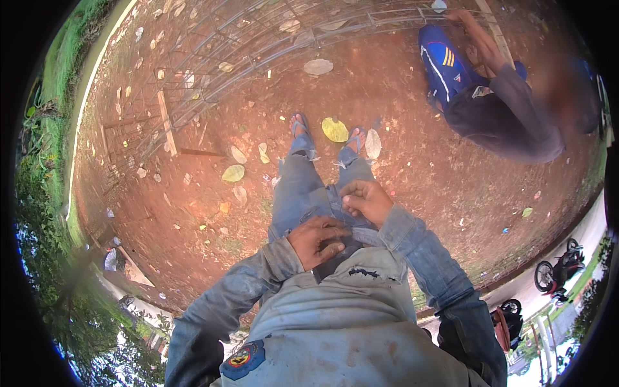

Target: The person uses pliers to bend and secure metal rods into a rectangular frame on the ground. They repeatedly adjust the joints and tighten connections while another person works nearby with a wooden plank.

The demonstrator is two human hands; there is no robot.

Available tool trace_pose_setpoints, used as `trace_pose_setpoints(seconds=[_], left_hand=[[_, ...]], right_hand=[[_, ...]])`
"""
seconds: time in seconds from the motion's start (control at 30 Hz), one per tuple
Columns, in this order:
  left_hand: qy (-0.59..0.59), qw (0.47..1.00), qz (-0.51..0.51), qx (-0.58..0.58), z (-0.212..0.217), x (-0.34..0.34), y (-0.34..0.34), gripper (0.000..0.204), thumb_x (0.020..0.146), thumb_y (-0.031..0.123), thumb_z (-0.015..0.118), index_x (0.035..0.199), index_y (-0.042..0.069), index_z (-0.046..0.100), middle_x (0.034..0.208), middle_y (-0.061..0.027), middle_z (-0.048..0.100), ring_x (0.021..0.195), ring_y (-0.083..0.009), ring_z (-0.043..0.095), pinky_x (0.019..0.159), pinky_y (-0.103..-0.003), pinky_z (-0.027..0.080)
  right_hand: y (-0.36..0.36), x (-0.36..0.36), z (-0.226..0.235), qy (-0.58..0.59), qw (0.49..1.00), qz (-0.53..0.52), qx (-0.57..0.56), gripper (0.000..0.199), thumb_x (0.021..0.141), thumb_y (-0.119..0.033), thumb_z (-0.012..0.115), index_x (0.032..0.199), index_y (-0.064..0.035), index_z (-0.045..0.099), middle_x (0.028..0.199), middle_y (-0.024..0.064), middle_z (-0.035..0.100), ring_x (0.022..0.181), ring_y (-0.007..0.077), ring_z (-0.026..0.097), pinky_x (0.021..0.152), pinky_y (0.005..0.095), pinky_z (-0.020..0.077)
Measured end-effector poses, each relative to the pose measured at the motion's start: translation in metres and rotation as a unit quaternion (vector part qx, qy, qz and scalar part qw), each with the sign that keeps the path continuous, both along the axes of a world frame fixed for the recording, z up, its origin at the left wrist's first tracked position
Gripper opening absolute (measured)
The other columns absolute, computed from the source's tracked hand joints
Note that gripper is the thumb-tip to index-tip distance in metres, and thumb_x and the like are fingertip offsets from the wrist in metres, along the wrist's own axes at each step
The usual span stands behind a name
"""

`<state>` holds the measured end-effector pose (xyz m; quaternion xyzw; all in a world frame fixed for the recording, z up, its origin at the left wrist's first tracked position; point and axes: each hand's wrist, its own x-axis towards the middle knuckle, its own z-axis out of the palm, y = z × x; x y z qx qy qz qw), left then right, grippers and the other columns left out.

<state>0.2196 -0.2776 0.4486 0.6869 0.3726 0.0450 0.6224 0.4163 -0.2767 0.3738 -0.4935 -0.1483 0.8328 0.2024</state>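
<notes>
My left hand [317,242] is at my waist, its fingers curled in beside a dark pouch or fold of cloth [332,266]. Whatever it grips, if anything, is hidden. Slightly farther out, above the lap of my worn blue jeans [300,193], my right hand [367,201] is closed with thumb and fingers pressed together. Anything between those fingertips is too small to make out. Both hands are close together in front of my stained, torn light shirt [361,309].
A grid of thin metal bars [242,45] spans the far side. Wooden pieces [167,122] lie at its left. A co-worker in a dark shirt [506,116] bends down at the far right. Leaves [334,129] dot the reddish soil; motorbikes [560,267] stand at the right.
</notes>
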Motion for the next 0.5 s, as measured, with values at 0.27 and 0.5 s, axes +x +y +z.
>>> trace_pose_setpoints(seconds=[0.27, 0.5], left_hand=[[0.007, 0.986, -0.009, -0.167, 0.024, -0.019, 0.022, 0.015, 0.077, 0.011, 0.06, 0.087, 0.001, 0.066, 0.08, -0.0136, 0.058, 0.082, -0.0287, 0.056, 0.076, -0.036, 0.046], [0.12, 0.961, 0.231, -0.089, 0.028, -0.049, -0.02, 0.016, 0.074, 0.013, 0.067, 0.087, 0.004, 0.069, 0.096, -0.0171, 0.054, 0.085, -0.0246, 0.057, 0.075, -0.032, 0.046]], right_hand=[[0.027, -0.016, 0.0, -0.045, 0.996, 0.069, 0.029, 0.016, 0.081, -0.002, 0.058, 0.096, 0.0016, 0.058, 0.074, 0.0062, 0.061, 0.065, 0.0091, 0.055, 0.055, 0.0228, 0.0448], [0.035, -0.015, 0.004, -0.253, 0.92, 0.161, 0.252, 0.018, 0.076, -0.004, 0.061, 0.094, -0.0006, 0.061, 0.083, 0.0094, 0.062, 0.068, 0.0202, 0.061, 0.065, 0.0305, 0.0482]])
